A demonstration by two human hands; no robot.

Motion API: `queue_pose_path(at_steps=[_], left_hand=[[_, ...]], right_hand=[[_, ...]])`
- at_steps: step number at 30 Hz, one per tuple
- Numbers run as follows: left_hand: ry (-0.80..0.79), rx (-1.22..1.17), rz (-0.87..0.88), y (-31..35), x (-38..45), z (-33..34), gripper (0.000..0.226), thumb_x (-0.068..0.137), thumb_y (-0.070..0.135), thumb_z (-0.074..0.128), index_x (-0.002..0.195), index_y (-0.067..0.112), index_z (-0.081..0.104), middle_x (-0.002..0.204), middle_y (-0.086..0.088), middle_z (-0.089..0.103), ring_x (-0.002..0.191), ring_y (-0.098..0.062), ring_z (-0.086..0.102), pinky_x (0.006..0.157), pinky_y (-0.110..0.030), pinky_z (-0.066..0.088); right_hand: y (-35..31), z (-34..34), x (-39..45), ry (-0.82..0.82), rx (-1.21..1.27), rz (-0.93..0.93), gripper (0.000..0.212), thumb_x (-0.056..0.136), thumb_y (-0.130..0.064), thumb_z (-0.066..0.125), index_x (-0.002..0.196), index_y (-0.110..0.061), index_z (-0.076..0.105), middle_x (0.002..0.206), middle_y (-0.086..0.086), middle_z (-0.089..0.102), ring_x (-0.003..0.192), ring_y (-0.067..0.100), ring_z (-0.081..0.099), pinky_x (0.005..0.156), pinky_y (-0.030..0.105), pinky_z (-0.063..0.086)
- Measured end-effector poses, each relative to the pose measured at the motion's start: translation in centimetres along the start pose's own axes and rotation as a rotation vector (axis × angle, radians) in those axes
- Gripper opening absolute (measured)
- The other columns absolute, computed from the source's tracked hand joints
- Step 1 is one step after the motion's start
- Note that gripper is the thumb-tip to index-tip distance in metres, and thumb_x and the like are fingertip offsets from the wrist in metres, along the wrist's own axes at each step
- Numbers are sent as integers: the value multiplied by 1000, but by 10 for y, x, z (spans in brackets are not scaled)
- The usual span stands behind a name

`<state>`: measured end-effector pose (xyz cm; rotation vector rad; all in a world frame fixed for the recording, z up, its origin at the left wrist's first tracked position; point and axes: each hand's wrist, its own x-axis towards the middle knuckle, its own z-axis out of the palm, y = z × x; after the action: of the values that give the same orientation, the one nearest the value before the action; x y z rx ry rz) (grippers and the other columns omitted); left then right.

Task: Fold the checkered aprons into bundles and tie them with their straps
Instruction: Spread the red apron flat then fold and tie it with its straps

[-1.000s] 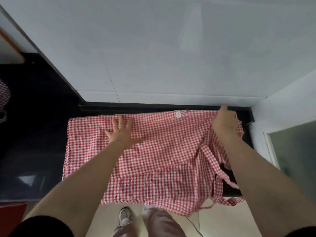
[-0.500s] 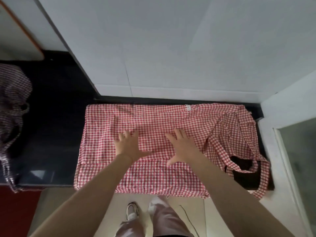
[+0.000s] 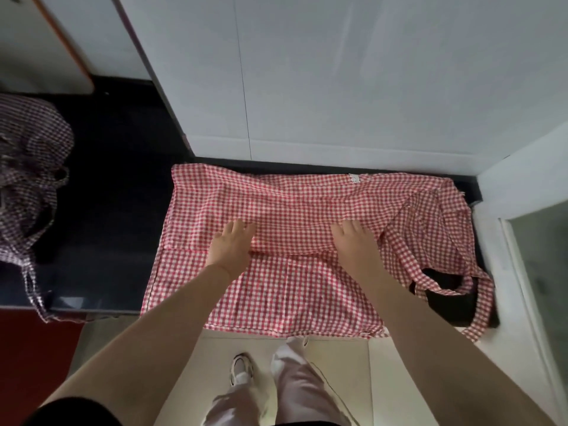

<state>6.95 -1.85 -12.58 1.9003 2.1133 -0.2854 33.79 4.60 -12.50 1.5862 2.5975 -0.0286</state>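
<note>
Head view: a red checkered apron [image 3: 307, 204] lies spread flat on the dark surface [image 3: 116, 210], its near edge hanging over the front lip toward 6 o'clock. The left hand [image 3: 230, 250] rests palm down on the cloth at centre-left, fingers straight and together, pressing the fabric. The right hand [image 3: 358, 244] rests palm down toward 3 o'clock of the left, fingers likewise straight, gripping nothing. A fold line runs between the two hands. The apron's straps [image 3: 455, 272] lie looped at 3 o'clock, one trailing off the surface edge. A second, purple checkered apron [image 3: 30, 167] sits crumpled at 9 o'clock, well apart. White wall panels [image 3: 338, 72] stand at 12 o'clock.
</note>
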Motion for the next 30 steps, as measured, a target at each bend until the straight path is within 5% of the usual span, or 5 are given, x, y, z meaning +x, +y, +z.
queue_pose_path(at_steps=[9, 15, 22, 27, 30], left_hand=[[98, -474, -489, -30, 9, -61, 22, 95, 10, 48, 102, 6, 68, 107, -15, 68, 97, -33, 63, 82, -41, 52], [553, -756, -353, -34, 11, -158, 21, 97, 11, 46, 106, 5, 63, 90, -7, 63, 84, -25, 57, 72, -32, 41], [1021, -657, -24, -45, -45, -165, 14, 83, 14, 49, 73, 5, 51, 71, -2, 48, 75, -18, 40, 71, -30, 30], [828, -568, 68, -54, -82, -96, 34, 85, 21, 43, 52, 12, 41, 51, 2, 43, 57, -18, 41, 62, -32, 37], [477, -435, -21, -54, -102, -61, 42, 91, 32, 50, 51, 18, 48, 51, 5, 44, 53, -15, 44, 57, -31, 39]], right_hand=[[17, -64, 40, 30, 342, 497, 18, 96, -13, 55, 94, -3, 70, 99, 15, 70, 95, 32, 65, 74, 33, 42], [21, -165, 65, 429, 582, 535, 22, 93, -10, 60, 107, 1, 72, 109, 21, 71, 104, 36, 64, 87, 36, 43], [-7, -199, 8, 884, 517, 541, 22, 84, -16, 52, 69, 0, 56, 81, 21, 60, 74, 35, 53, 61, 36, 26], [-34, -146, -47, 622, 336, 513, 38, 86, -32, 49, 58, -9, 58, 58, 6, 56, 55, 27, 52, 50, 31, 38], [-53, -116, -77, 145, 330, 476, 45, 93, -42, 47, 61, -13, 58, 58, -2, 51, 54, 16, 49, 58, 28, 42]])
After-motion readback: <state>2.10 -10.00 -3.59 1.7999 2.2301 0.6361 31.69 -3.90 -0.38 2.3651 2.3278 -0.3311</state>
